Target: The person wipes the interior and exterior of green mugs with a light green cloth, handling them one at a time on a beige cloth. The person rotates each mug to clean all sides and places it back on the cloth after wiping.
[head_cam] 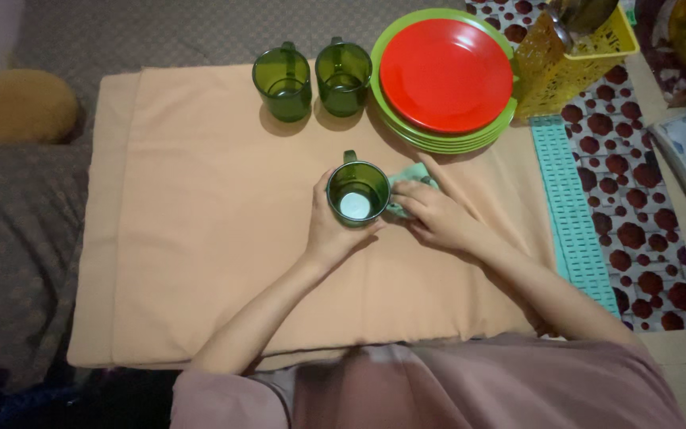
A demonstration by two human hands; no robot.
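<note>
A green translucent mug stands upright near the middle of a peach cloth. My left hand wraps around its left side and holds it. My right hand presses a pale green rag against the mug's right side. The mug's handle points away from me.
Two more green mugs stand at the cloth's far edge. Beside them is a stack of green plates with a red plate on top. A yellow basket and a teal mat lie to the right.
</note>
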